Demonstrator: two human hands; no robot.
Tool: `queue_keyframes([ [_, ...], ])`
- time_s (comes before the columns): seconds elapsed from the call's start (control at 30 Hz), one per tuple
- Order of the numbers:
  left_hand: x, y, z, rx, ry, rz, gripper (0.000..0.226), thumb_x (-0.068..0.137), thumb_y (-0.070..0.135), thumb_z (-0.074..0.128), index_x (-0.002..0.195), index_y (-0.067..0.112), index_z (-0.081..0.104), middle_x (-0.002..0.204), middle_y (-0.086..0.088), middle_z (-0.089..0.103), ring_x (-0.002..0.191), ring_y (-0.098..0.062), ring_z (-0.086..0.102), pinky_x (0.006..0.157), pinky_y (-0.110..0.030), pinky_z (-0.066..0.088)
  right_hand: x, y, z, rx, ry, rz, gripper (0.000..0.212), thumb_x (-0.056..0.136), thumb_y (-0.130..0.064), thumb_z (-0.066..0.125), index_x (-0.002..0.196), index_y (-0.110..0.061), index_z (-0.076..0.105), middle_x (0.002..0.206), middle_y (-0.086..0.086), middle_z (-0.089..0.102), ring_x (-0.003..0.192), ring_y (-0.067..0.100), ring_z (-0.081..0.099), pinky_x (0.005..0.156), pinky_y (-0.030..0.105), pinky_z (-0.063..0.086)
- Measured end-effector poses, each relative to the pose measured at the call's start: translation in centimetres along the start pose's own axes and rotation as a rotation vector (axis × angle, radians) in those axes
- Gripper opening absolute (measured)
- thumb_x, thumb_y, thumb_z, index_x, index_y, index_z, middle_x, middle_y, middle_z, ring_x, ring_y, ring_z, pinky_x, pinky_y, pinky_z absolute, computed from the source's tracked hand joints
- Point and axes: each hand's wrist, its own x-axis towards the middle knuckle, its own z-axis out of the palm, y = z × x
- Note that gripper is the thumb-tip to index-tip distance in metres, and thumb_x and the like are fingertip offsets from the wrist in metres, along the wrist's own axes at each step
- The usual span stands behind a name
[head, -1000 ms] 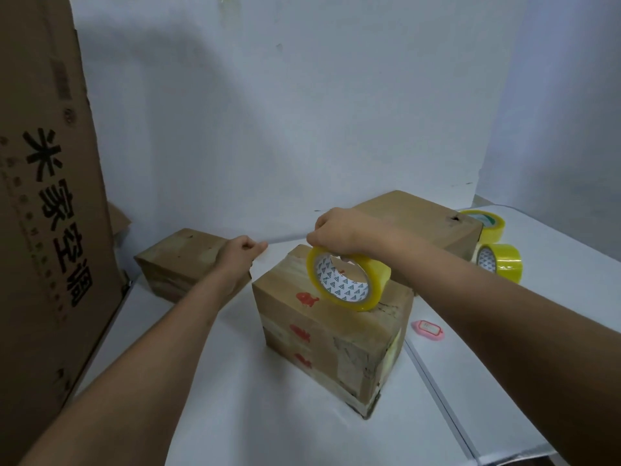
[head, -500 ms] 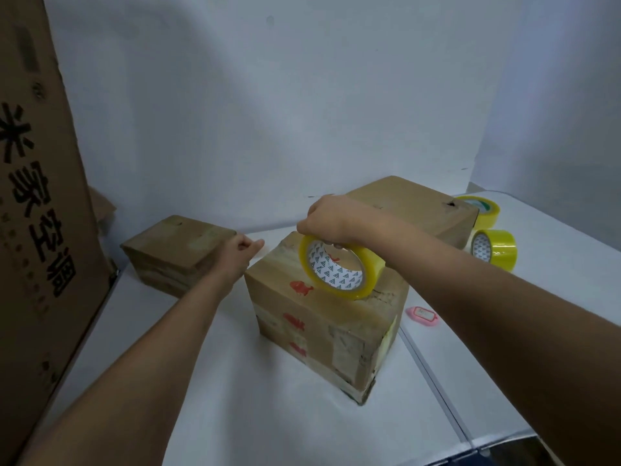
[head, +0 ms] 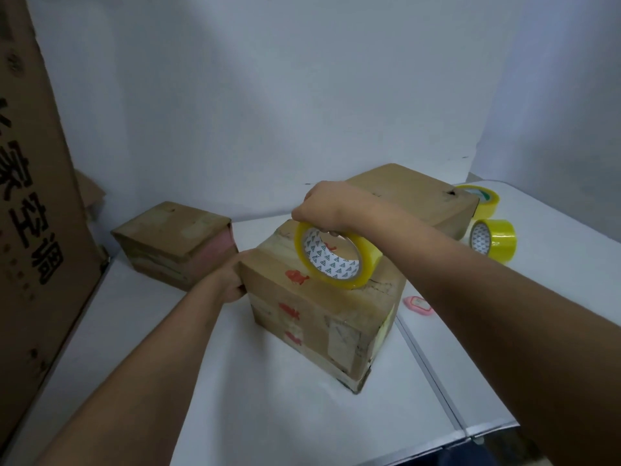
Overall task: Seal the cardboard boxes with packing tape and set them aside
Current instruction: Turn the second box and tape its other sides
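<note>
Right hand (head: 331, 210) grips tape roll (head: 336, 260); left hand (head: 232, 280) clasps red-stamped box (head: 319, 307) corner.

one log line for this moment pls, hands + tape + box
step: taping middle box | right hand: grips tape roll on box top | left hand: at box's left edge | two spare rolls right

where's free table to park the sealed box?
Bare white table in front of the brown cardboard box with red fish marks, near edge. Also a strip between it and the smaller cardboard box back left. Crowded right: pink tag, two spare yellow tape rolls, big flat cardboard box.
</note>
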Motion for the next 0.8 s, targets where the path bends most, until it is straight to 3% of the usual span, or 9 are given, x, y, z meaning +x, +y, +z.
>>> queue_keyframes([
  [0.2, 0.3, -0.6, -0.9, 0.042, -0.098, -0.095, 0.022, 0.103, 0.007, 0.044, 0.092, 0.008, 0.064, 0.089, -0.009, 0.066, 0.080, -0.019, 0.061, 0.056, -0.023, 0.056, 0.2, 0.0, 0.3, -0.005, 0.010, 0.010, 0.025, 0.091, -0.026, 0.047, 0.069, -0.015, 0.044, 0.063, 0.000, 0.049, 0.051, 0.016, 0.044, 0.050, 0.023, 0.033],
  [0.37, -0.2, -0.6, -1.9, 0.311, -0.170, -0.139, 0.019, 0.100, -0.001, 0.047, 0.102, 0.008, 0.063, 0.103, -0.013, 0.064, 0.088, -0.021, 0.062, 0.072, -0.027, 0.056, 0.4, 0.3, 0.5, 0.027, 0.022, 0.016, 0.025, 0.089, -0.028, 0.049, 0.069, -0.015, 0.046, 0.062, 0.000, 0.050, 0.050, 0.016, 0.045, 0.051, 0.023, 0.034],
  [0.47, -1.4, 1.8, -2.2, 0.299, -0.082, 0.009, 0.025, 0.103, 0.014, 0.045, 0.094, 0.009, 0.067, 0.099, -0.009, 0.067, 0.088, -0.019, 0.062, 0.075, -0.027, 0.052, 0.5, 0.4, 0.4, 0.025, 0.021, 0.016, 0.025, 0.089, -0.029, 0.049, 0.069, -0.015, 0.046, 0.062, 0.000, 0.051, 0.050, 0.016, 0.046, 0.051, 0.023, 0.035],
  [0.57, -2.1, 4.0, -2.3, 0.163, -0.082, 0.022, 0.052, 0.100, 0.053, 0.039, 0.114, 0.010, 0.065, 0.108, -0.004, 0.073, 0.103, -0.017, 0.067, 0.084, -0.029, 0.051, 0.6, 0.3, 0.3, 0.012, 0.015, 0.018, 0.025, 0.090, -0.028, 0.049, 0.069, -0.015, 0.046, 0.061, 0.000, 0.051, 0.051, 0.017, 0.046, 0.051, 0.024, 0.035],
  [0.63, -2.8, 4.4, -1.8, 0.281, -0.135, -0.001, 0.064, 0.092, 0.067, 0.041, 0.125, 0.016, 0.060, 0.113, 0.001, 0.072, 0.108, -0.015, 0.066, 0.095, -0.034, 0.051, 0.6, 0.2, 0.3, 0.002, 0.017, 0.023, 0.024, 0.090, -0.028, 0.049, 0.070, -0.015, 0.048, 0.063, 0.001, 0.052, 0.053, 0.017, 0.047, 0.052, 0.025, 0.035],
  [0.7, -3.3, 4.3, -1.3, 0.391, -0.187, -0.025, 0.063, 0.092, 0.069, 0.038, 0.123, 0.021, 0.064, 0.115, 0.005, 0.072, 0.113, -0.013, 0.063, 0.106, -0.037, 0.045, 0.6, 0.1, 0.3, -0.004, 0.023, 0.027, 0.023, 0.090, -0.028, 0.049, 0.071, -0.014, 0.049, 0.065, 0.002, 0.054, 0.054, 0.018, 0.049, 0.053, 0.025, 0.036],
  [0.8, -4.2, 4.2, -1.0, 0.284, -0.188, -0.097, 0.055, 0.094, 0.064, 0.039, 0.120, 0.023, 0.064, 0.116, 0.004, 0.071, 0.113, -0.012, 0.062, 0.106, -0.035, 0.045, 0.5, 0.1, 0.4, 0.000, 0.021, 0.024, 0.022, 0.089, -0.027, 0.049, 0.071, -0.014, 0.049, 0.065, 0.002, 0.054, 0.054, 0.018, 0.048, 0.053, 0.025, 0.037],
])
